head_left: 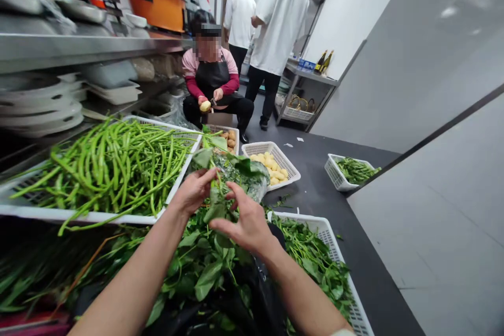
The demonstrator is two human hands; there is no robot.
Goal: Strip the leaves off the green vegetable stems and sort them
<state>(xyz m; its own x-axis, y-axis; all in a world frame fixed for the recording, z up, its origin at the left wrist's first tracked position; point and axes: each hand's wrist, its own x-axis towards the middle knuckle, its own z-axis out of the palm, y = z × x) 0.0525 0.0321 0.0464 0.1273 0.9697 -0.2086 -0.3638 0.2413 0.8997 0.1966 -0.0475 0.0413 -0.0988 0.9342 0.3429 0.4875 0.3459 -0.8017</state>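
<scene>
My left hand (196,189) pinches the stem of a leafy green sprig (217,199) between thumb and fingertips. Its broad leaves spread up and forward, above a heap of loose greens (208,275) in front of me. My right hand (248,220) is beside the sprig, thumb and fingers apart around a hanging leaf; whether it touches the leaf is unclear. To the left, a white basket (173,215) holds long green stems (118,163). At the right, another white basket (346,260) is filled with leafy greens (315,257).
Across from me a seated person (212,73) peels a potato (205,106). Beyond my hands are baskets of peeled potatoes (271,165) and unpeeled potatoes (228,139). A basket of green pods (354,169) stands near the right wall. Metal shelves (98,47) line the left.
</scene>
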